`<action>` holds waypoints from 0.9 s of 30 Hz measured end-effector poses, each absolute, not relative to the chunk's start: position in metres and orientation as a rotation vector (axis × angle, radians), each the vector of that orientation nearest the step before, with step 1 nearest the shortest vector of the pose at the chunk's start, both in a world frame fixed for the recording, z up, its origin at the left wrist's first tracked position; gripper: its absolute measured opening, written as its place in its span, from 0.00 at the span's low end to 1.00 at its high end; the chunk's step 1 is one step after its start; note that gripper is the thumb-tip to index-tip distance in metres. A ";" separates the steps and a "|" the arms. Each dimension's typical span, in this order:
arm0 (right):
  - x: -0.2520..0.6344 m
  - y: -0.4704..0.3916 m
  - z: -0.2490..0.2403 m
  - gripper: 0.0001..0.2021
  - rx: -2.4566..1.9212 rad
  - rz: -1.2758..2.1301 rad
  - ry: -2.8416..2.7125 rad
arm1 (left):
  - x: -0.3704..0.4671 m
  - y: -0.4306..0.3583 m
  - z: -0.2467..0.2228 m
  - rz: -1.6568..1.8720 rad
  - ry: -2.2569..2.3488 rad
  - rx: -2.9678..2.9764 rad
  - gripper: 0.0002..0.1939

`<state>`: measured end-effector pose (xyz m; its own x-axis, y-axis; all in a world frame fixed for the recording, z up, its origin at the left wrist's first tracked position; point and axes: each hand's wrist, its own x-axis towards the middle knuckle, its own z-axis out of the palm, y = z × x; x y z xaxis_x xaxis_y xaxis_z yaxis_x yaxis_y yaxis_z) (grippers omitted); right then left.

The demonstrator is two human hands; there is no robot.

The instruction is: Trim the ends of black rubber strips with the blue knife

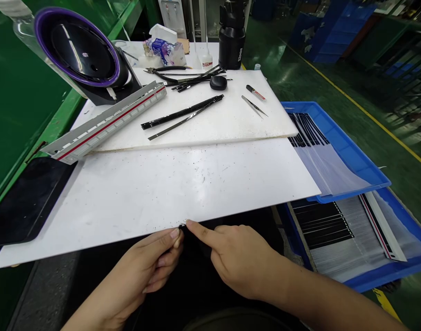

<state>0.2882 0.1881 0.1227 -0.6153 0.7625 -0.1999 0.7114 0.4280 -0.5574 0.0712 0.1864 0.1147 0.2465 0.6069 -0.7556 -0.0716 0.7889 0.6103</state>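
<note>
My left hand (155,264) is closed in a pinch at the table's front edge. Between its thumb and fingertips sits a small dark piece (181,226), mostly covered, so its full shape cannot be made out. From the right comes my right hand (239,255), its index finger stretched out and its tip close beside that piece. Whether the fingertip touches it is unclear. The other fingers of this hand are curled and partly hidden, and nothing shows in them. Both hands are just off the near edge of the white tabletop (196,184).
On a white foam board (238,119) lie black strips (182,111), pliers (165,72), tweezers (253,106) and a small black case (218,82). A grey rail (110,122), fan (82,50) and tablet (31,200) are left. Blue trays (355,158) of strips stand right.
</note>
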 end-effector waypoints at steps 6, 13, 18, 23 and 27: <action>0.286 0.188 0.128 0.33 -1.343 0.903 -2.639 | 0.072 0.185 0.116 0.471 1.262 0.506 0.23; 0.277 0.181 0.124 0.37 -1.441 0.697 -2.767 | 0.071 0.183 0.115 0.477 1.268 0.499 0.23; 0.288 0.191 0.121 0.34 -1.324 0.935 -2.671 | 0.066 0.186 0.115 0.446 1.251 0.517 0.22; 0.295 0.201 0.122 0.33 -1.232 1.118 -2.597 | 0.066 0.188 0.116 0.438 1.261 0.547 0.23; 0.295 0.201 0.124 0.33 -1.216 1.101 -2.603 | 0.066 0.187 0.117 0.435 1.272 0.560 0.23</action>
<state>0.2952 0.2012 0.1243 -0.6860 0.6910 -0.2278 0.6448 0.4322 -0.6304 0.0664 0.1868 0.1171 0.2449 0.5942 -0.7661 0.0014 0.7900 0.6132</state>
